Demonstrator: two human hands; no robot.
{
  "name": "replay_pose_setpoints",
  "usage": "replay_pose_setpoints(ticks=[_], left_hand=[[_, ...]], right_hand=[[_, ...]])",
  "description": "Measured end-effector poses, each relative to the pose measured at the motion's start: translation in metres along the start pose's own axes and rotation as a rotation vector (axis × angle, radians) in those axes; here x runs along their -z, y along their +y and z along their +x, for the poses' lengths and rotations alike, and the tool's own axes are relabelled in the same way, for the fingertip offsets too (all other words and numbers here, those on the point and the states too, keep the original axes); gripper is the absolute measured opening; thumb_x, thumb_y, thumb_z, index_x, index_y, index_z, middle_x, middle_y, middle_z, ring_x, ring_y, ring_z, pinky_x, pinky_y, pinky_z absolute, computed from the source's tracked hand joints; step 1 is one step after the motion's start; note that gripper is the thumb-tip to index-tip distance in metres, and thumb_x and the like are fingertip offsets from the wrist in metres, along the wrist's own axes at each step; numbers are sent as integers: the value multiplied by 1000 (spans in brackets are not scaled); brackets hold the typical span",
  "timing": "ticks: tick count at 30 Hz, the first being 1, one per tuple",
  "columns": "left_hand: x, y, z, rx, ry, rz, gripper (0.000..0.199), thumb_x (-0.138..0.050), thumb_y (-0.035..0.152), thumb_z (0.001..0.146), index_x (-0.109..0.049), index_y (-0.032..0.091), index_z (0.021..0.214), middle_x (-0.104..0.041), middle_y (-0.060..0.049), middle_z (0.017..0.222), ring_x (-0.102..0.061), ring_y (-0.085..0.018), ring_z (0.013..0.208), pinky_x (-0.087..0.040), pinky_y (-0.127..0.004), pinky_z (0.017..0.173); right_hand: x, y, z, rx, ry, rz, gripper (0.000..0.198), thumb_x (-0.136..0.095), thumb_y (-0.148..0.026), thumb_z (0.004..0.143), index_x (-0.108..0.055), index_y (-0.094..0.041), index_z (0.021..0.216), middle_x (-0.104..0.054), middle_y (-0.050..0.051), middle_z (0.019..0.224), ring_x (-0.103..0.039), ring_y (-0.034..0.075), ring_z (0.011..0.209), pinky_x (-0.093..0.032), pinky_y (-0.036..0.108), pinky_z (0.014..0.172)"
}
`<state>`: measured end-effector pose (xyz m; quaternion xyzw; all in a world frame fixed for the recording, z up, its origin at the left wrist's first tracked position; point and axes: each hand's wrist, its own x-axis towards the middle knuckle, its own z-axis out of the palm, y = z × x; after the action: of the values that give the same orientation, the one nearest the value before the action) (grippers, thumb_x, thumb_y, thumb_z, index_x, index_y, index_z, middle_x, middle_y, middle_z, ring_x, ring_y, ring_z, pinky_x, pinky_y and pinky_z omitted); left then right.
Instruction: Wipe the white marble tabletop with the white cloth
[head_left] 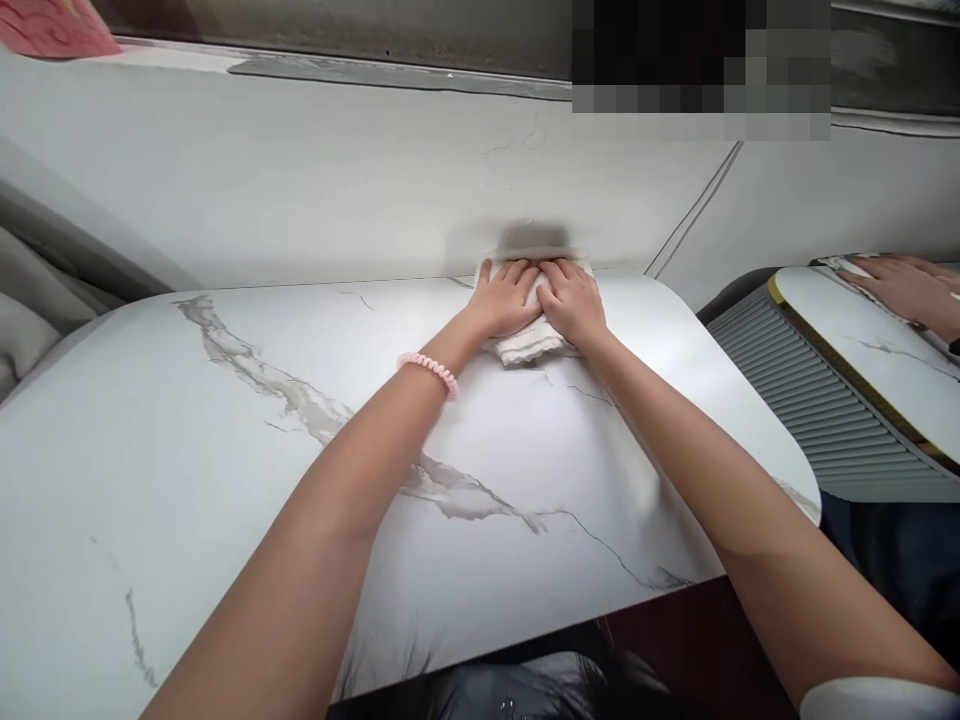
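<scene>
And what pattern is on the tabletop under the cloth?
The tabletop is white with grey-brown marble-like veins, seen best in the head view.

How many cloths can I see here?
2. A white cloth lies under the left hand and right hand, at the wall-side edge of the nearer table. A patterned cloth is under another person's hand at far right. Others may be hidden.

A white wall (pixel 300 180) is being crossed by two slanting lines (pixel 697 208) and topped by a grey ledge (pixel 337 76), while a ribbed, gold-edged side table (pixel 832 390) is being lit at right.
</scene>
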<state>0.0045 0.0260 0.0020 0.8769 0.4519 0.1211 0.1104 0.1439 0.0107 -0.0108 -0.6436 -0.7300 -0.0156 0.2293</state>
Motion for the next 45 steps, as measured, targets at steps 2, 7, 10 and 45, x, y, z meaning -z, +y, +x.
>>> replay_pose_setpoints(ticks=[2,7,10,45], left_hand=[[1,-2,1,1,0,-6,57,-28,42,97,-35,15,147,-33,-12,156,-25,-26,145,-2,-55,119],[4,7,-8,42,-20,27,59,-23,40,98,-31,12,149,-27,-14,158,-19,-24,147,0,-55,120],[6,14,-24,89,-49,49,61,-22,40,98,-25,9,152,-21,-15,161,-14,-25,149,1,-57,119],[28,37,-250,120,-107,248,65,-30,33,94,-28,1,150,-27,-22,157,-20,-35,147,-13,-66,115]], right_hand=[[-1,0,4,1,2,-9,43,-34,-23,89,-58,-19,125,-59,10,129,-49,28,123,-35,44,107],[0,-1,0,16,-31,-25,46,-32,-22,90,-54,-17,130,-57,10,135,-47,25,127,-32,42,110],[3,-9,-11,37,-64,-27,49,-31,-24,91,-51,-15,136,-51,10,144,-42,25,134,-29,41,114],[37,-145,-179,320,-229,31,59,-28,-31,94,-41,-6,146,-40,17,151,-31,35,141,-16,58,118]])
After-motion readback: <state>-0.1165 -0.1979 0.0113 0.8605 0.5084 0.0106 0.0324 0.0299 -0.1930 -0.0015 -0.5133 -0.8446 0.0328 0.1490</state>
